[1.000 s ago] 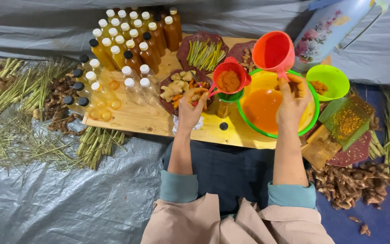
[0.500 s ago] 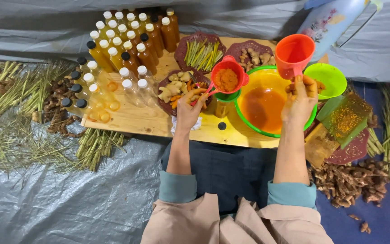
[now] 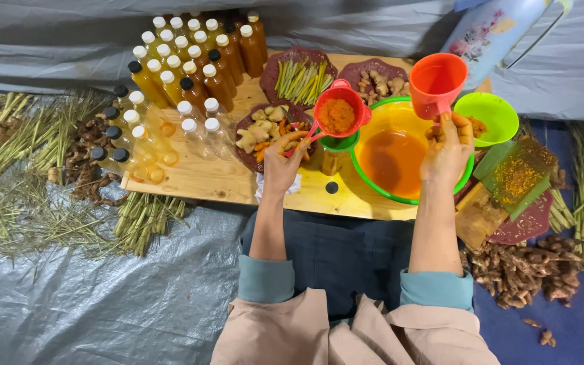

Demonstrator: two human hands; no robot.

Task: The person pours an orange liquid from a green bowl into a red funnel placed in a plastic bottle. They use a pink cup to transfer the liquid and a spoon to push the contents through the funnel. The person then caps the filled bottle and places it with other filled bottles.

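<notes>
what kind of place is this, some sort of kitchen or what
Probably a makeshift floor-level spot for making herbal drinks, not a proper kitchen: a grey tarp covers the ground, a low wooden board carries rows of filled bottles, and raw roots lie loose nearby.

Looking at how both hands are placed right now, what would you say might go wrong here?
1. The left hand holds the red strainer of orange pulp by its handle over a small bottle; a tilt could drop pulp onto the wooden board.
2. The right hand lifts an orange cup above the green basin of orange liquid; a fast pour may splash.
</notes>
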